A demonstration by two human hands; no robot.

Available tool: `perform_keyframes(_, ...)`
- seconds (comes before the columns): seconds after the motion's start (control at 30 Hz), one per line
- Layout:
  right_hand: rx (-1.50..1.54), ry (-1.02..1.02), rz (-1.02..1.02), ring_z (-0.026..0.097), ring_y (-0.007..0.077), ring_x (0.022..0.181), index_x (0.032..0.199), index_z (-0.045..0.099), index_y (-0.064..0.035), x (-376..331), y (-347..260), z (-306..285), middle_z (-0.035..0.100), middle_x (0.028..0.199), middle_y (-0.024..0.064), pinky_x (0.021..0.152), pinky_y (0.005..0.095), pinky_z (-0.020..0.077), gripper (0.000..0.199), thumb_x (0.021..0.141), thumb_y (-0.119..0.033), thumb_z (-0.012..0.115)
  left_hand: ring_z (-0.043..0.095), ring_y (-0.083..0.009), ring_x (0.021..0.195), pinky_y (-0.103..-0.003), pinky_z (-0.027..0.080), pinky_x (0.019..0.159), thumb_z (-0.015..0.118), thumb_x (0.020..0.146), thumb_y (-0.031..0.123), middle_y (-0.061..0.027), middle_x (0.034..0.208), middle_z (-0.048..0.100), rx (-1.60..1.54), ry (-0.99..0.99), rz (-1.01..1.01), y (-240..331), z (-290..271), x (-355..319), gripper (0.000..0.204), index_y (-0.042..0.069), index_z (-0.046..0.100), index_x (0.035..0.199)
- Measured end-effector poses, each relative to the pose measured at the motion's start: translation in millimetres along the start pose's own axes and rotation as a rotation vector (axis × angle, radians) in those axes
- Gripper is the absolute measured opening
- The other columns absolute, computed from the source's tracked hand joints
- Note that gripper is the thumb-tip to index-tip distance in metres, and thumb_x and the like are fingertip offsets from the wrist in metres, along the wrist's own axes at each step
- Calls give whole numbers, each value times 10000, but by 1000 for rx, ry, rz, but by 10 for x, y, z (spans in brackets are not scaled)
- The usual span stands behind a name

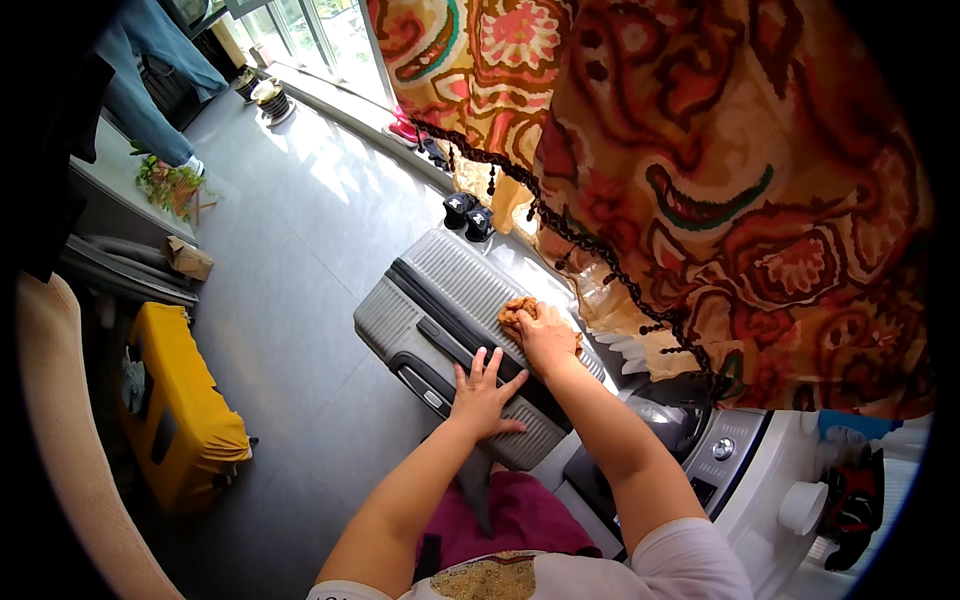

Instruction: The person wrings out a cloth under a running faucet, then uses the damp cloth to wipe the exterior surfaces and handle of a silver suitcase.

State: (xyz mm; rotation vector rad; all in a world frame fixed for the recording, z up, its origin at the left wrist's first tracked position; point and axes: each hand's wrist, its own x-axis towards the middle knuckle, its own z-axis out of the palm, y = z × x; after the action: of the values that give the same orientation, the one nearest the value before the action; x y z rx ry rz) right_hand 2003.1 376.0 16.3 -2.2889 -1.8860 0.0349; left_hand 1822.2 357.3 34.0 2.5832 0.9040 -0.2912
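Observation:
A grey ribbed hard-shell suitcase [450, 262] lies in front of me, with a dark band along its edge and a carry handle [420, 382] on the side facing me. My left hand [482, 400] rests on that side with its fingers spread, close to the dark band. On the upper ribbed face, my right hand [545, 338] presses a crumpled orange-brown cloth [517, 312] against the shell. Its fingers are bent over the cloth, which sticks out on both sides of the hand.
A patterned red and orange curtain [700, 170] hangs at the right, above a washing machine [715, 450] with a knob. Black shoes [468, 216] stand beyond the suitcase. A yellow-covered case [185, 400] stands on the grey floor [280, 260] at left. Potted plants [270, 97] sit near the window.

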Motion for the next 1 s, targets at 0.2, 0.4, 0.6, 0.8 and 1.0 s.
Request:
perform_keyframes(0.2, -26, 50, 75, 591, 284, 908, 1008, 678, -164, -80, 68, 86, 575, 955, 104, 734, 395, 510, 201, 854, -291, 654, 43, -435, 1444, -750, 150, 1051, 682, 610, 764, -194, 1578, 111, -1, -16, 81, -39, -34, 111, 1015, 416, 309, 1488)
perform_keyframes(0.4, -80, 44, 265, 599, 277, 897, 1101, 686, -124, -485, 343, -93, 597, 1004, 108, 730, 379, 513, 296, 847, -276, 667, 55, -420, 1456, -741, 157, 1056, 673, 626, 758, -188, 1581, 133, 25, -14, 299, -1, -91, 449, 964, 410, 357, 1469)
perform_keyframes(0.6, 70, 1, 238, 575, 273, 942, 1088, 688, -113, -876, 236, -272, 568, 970, 89, 740, 374, 513, 316, 813, -268, 703, 80, -342, 1481, -699, 152, 1099, 712, 618, 698, -96, 1580, 219, 7, 20, 485, -134, -98, 534, 850, 409, 485, 1385)
perform_keyframes(0.8, 100, 113, 170, 579, 313, 877, 1057, 690, -115, -690, -28, -92, 560, 946, 111, 719, 413, 502, 272, 812, -234, 694, 58, -362, 1478, -717, 90, 1093, 701, 658, 690, -102, 1587, 187, 14, -121, 457, -344, -192, 225, 799, 399, 509, 1377)
perform_keyframes(1.0, 75, 265, 159, 577, 305, 939, 1046, 687, -143, 328, 44, 172, 573, 1009, 117, 749, 411, 494, 237, 831, -241, 672, 29, -362, 1483, -710, 65, 1104, 710, 707, 618, -84, 1596, 173, 6, -194, 418, -516, -298, 40, 714, 422, 517, 1366)
